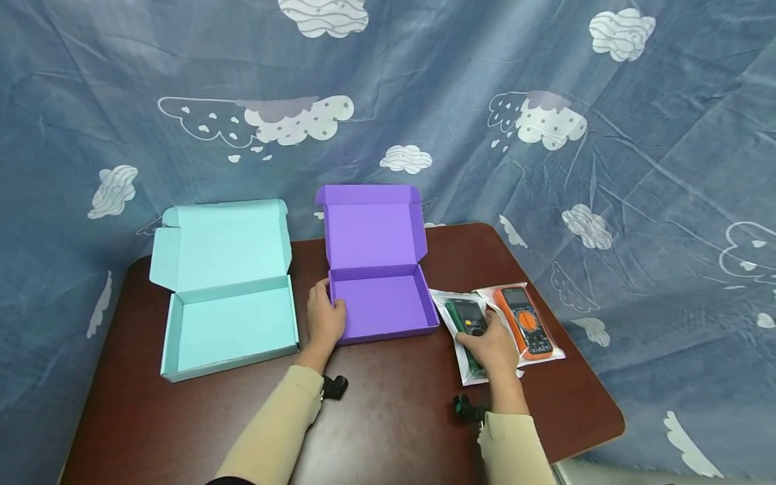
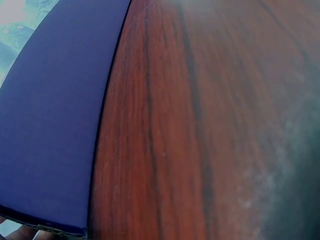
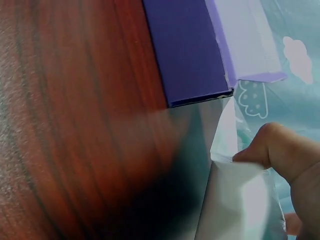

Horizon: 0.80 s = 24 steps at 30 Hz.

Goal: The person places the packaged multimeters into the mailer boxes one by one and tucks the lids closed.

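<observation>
My left hand (image 1: 325, 318) grips the left wall of an open purple box (image 1: 388, 335), thumb over the wall and fingers outside. In the left wrist view, fingertips (image 2: 24, 234) show at the end of the box's dark purple side (image 2: 55, 120). To the right of this box, my right hand (image 1: 494, 345) holds a green and black multimeter (image 1: 468, 308) in a clear and white plastic bag. Up close in the right wrist view, the thumb (image 3: 272, 147) presses the edge of the pale bag (image 3: 232, 200), near the purple box's corner (image 3: 200, 55); the meter itself is hidden there.
An orange multimeter (image 1: 529, 320) in its own bag lies right beside the green one. On the left stands an open mint-green box (image 1: 227, 362), lid raised. The brown wooden table (image 1: 388, 417) ends near a blue cloud-print curtain (image 1: 424, 81).
</observation>
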Each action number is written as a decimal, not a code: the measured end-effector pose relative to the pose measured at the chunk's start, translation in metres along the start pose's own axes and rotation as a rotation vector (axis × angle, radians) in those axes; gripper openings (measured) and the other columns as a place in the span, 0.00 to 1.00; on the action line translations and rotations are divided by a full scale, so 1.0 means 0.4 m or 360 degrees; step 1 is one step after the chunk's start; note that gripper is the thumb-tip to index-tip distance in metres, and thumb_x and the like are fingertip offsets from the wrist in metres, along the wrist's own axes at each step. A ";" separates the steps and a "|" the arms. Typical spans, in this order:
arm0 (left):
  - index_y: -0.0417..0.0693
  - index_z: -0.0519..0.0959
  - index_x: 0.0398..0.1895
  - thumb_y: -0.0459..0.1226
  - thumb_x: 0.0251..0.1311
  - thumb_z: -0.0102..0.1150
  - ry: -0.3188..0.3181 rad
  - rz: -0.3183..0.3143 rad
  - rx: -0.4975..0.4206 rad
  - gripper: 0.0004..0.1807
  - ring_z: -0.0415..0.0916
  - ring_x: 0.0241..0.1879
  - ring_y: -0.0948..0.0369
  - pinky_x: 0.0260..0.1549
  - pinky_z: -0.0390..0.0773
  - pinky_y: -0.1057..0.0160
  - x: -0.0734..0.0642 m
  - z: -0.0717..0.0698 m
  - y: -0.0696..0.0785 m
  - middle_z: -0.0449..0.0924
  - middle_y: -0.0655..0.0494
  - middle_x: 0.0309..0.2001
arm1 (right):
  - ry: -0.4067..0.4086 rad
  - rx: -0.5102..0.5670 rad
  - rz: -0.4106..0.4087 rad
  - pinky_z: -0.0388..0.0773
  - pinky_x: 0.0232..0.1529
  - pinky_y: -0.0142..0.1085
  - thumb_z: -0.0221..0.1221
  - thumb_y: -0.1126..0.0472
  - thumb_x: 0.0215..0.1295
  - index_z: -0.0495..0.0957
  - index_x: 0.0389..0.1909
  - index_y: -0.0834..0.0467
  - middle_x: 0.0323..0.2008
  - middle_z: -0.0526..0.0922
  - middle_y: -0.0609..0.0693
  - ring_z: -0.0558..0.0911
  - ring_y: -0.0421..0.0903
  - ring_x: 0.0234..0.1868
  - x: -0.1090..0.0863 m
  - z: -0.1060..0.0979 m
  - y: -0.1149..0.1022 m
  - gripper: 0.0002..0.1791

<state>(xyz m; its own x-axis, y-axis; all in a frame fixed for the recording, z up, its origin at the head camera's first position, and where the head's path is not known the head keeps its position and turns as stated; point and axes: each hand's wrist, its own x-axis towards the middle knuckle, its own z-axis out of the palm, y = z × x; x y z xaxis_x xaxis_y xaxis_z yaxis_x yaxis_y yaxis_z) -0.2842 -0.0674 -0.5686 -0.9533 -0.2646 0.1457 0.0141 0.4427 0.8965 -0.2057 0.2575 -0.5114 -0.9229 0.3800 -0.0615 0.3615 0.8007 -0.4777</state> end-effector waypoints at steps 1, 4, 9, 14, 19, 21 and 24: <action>0.40 0.68 0.70 0.29 0.65 0.56 -0.0002 -0.0001 -0.0002 0.28 0.70 0.61 0.42 0.61 0.69 0.43 0.000 0.000 -0.001 0.72 0.39 0.62 | -0.0006 -0.0004 -0.0002 0.71 0.57 0.60 0.71 0.44 0.54 0.59 0.74 0.66 0.68 0.71 0.68 0.74 0.66 0.61 0.000 -0.003 -0.002 0.54; 0.41 0.68 0.70 0.29 0.66 0.55 -0.0014 -0.0009 0.0000 0.28 0.70 0.61 0.43 0.61 0.69 0.44 0.001 0.002 -0.005 0.72 0.40 0.62 | -0.0029 -0.0002 0.0000 0.71 0.58 0.60 0.71 0.43 0.55 0.58 0.75 0.66 0.69 0.70 0.68 0.74 0.66 0.62 -0.001 -0.012 -0.009 0.54; 0.41 0.69 0.70 0.29 0.65 0.55 -0.0004 -0.0009 -0.0004 0.28 0.70 0.61 0.43 0.61 0.70 0.44 0.004 0.003 -0.006 0.72 0.40 0.62 | -0.0035 0.0026 0.0002 0.69 0.61 0.61 0.70 0.43 0.56 0.57 0.76 0.67 0.70 0.68 0.69 0.72 0.66 0.63 -0.008 -0.029 -0.025 0.54; 0.41 0.69 0.70 0.29 0.65 0.56 0.0013 0.0001 0.0001 0.28 0.70 0.61 0.43 0.60 0.70 0.44 0.007 0.001 -0.003 0.72 0.40 0.61 | -0.0002 0.0051 -0.0001 0.69 0.60 0.63 0.71 0.44 0.55 0.57 0.76 0.65 0.67 0.69 0.70 0.72 0.67 0.60 -0.015 -0.045 -0.045 0.54; 0.41 0.69 0.70 0.29 0.65 0.56 0.0005 -0.0018 -0.0004 0.28 0.70 0.61 0.43 0.60 0.70 0.44 0.003 0.000 0.000 0.72 0.40 0.62 | 0.0013 0.0061 -0.0054 0.68 0.62 0.62 0.72 0.47 0.55 0.58 0.76 0.65 0.66 0.70 0.70 0.72 0.66 0.61 -0.020 -0.049 -0.061 0.53; 0.41 0.69 0.70 0.30 0.65 0.56 -0.0001 -0.0022 -0.0006 0.28 0.70 0.61 0.43 0.60 0.70 0.44 0.002 -0.001 0.001 0.72 0.40 0.62 | 0.0025 0.0058 -0.0097 0.68 0.62 0.62 0.72 0.48 0.54 0.59 0.75 0.65 0.66 0.70 0.70 0.72 0.66 0.62 -0.020 -0.048 -0.066 0.53; 0.41 0.69 0.70 0.30 0.66 0.56 -0.0004 -0.0025 -0.0004 0.28 0.70 0.62 0.43 0.61 0.70 0.44 -0.001 -0.001 0.001 0.72 0.40 0.62 | 0.0047 0.0039 -0.0166 0.70 0.60 0.61 0.74 0.49 0.51 0.60 0.75 0.64 0.64 0.71 0.71 0.73 0.66 0.61 -0.021 -0.049 -0.073 0.53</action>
<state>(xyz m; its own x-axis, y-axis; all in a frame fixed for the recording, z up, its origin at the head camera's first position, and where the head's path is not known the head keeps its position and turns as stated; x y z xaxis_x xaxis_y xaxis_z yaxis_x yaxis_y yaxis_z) -0.2838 -0.0676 -0.5681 -0.9542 -0.2694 0.1304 -0.0002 0.4363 0.8998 -0.2058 0.2401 -0.4798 -0.9509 0.3092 0.0152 0.2603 0.8250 -0.5016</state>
